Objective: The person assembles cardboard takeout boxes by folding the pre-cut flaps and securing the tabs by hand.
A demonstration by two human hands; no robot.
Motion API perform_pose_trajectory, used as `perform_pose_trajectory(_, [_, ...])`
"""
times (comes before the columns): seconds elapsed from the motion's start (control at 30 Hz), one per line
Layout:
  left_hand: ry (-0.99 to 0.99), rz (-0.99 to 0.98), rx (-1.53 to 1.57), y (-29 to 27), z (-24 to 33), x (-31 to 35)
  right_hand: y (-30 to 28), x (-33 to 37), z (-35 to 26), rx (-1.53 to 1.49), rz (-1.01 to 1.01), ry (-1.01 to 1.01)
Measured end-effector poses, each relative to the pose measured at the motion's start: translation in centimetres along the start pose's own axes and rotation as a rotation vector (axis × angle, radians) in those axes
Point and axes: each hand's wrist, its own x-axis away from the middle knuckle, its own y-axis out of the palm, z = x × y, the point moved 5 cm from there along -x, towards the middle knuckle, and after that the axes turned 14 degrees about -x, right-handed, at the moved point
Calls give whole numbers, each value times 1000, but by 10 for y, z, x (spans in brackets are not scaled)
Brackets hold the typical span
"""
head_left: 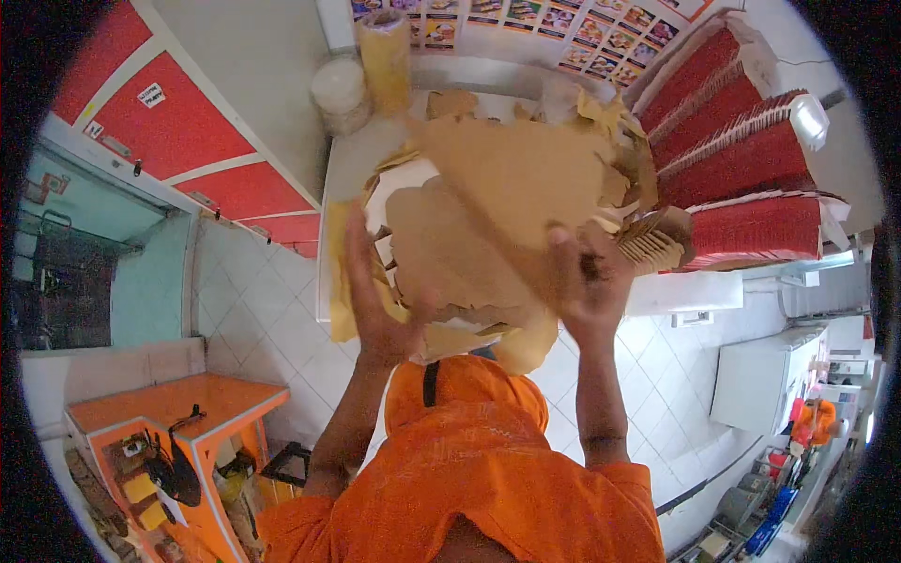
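- right hand [599,281] pinching cardboard sheet [526,174] near its lower edge, exact grip blurred
- left hand [383,314] spread wide
- sheet looks light, stiffish, creasable; take by edges

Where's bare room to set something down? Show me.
Orange bench top, between pale wall and dangling black item; also a narrow white tabletop strip between round tub and yellowish paper. Crowded: around the brown cardboard and red stacks.
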Motion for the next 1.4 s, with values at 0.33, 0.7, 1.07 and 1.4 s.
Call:
perform_pose_trajectory(0.33, [29, 2, 81, 44, 0, 11, 114, 20, 8, 75, -177, -485])
perform_pose_trajectory(0.7, [-329, 146, 275, 61, -24, 25, 111, 24, 21, 255, -216, -390])
perform_pose_trajectory(1.07, [-564, 218, 401, 57, -47, 1, 67, 17, 36, 369, -549, 135])
perform_pose_trajectory(1.4, [-239, 214, -41, 74, 46, -2, 23, 14, 3, 588, 185, -695])
